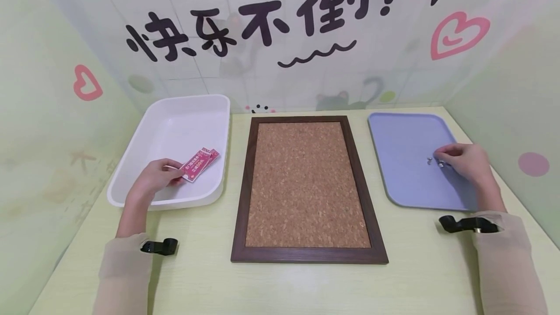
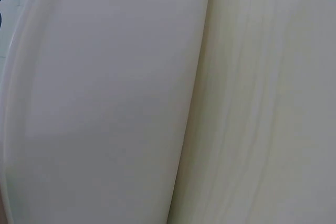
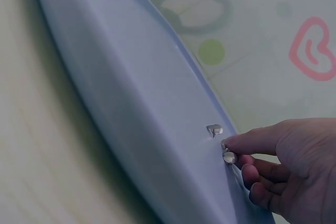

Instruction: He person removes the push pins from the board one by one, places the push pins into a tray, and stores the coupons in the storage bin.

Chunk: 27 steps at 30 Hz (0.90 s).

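Observation:
My left hand (image 1: 158,177) pinches a pink-and-white coupon (image 1: 195,165) by its lower end, over the white bin (image 1: 150,130). Another pink coupon (image 1: 214,155) shows partly behind it. In the left wrist view the bin's outer wall (image 2: 110,93) fills much of the picture, and the coupons are out of sight. Over the blue tray (image 1: 407,159) my right hand (image 1: 466,161) is lowered, with thumb and fingertips at a small silver pushpin (image 3: 229,157); they appear to pinch it. Another silver pushpin (image 3: 214,129) lies on the tray just beyond the fingertips.
Between the two containers a cork board (image 1: 306,183) with a dark brown wooden frame (image 1: 306,255) lies flat on the pale table (image 1: 197,271). Printed curtain-like walls (image 1: 271,77) close in the back and both sides.

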### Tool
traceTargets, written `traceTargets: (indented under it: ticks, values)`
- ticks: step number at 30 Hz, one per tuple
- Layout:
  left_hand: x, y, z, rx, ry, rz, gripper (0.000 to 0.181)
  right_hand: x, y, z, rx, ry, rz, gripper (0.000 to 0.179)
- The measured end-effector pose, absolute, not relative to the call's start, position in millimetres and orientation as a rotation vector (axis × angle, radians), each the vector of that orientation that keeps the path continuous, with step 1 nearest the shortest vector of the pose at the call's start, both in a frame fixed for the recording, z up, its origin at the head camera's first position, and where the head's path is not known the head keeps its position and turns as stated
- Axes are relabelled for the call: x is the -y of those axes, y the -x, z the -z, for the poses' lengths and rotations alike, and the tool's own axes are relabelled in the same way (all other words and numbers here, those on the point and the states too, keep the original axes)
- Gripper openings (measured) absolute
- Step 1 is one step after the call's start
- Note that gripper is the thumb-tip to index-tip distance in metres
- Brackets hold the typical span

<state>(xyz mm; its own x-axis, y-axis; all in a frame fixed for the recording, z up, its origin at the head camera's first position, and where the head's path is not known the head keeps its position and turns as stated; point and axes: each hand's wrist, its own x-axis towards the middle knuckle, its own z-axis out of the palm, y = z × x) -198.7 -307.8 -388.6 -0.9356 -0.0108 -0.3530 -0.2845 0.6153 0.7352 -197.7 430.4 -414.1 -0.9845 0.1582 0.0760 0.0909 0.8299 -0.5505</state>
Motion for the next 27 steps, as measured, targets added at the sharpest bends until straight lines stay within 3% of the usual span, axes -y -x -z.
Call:
traceTargets:
  ticks: [20,27]
  values:
    - [314.6,188.5,386.2,-2.676,0.184,-1.341,0.045,-424.2,197.4,402.1,2.827,0.226,-0.935,0.045]
    - [311.2,188.2,382.7,-2.719,0.166,-1.375,0.043,-405.9,197.7,392.0,2.766,0.129,-0.906,0.039]
